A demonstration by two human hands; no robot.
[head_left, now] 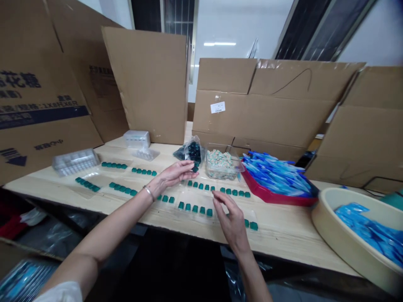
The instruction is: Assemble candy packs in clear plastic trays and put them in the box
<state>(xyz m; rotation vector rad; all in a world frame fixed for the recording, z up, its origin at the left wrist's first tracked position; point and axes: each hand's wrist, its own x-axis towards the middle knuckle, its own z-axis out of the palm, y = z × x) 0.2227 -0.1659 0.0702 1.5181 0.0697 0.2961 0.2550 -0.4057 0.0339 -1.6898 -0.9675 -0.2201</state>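
My left hand (176, 173) reaches over the middle of the table, its fingers closed around a dark green block (195, 167) at the fingertips. Just behind it lies a clear plastic bag (192, 147) of dark green pieces. My right hand (232, 218) is closer to me, thumb and forefinger drawn near each other beside a row of green blocks (202, 209). Whether anything is between those fingers cannot be made out. Rows of green blocks sit in clear plastic trays (189, 214) across the table; my right hand hides part of the front row.
Behind my hands stands a clear box (220, 167) of small pale pieces. To its right are a red tray (267, 195) of blue packets and a cream basin (327, 222) with blue packages. Stacked clear trays (75, 162) stand left. Cardboard boxes (267, 109) line the back.
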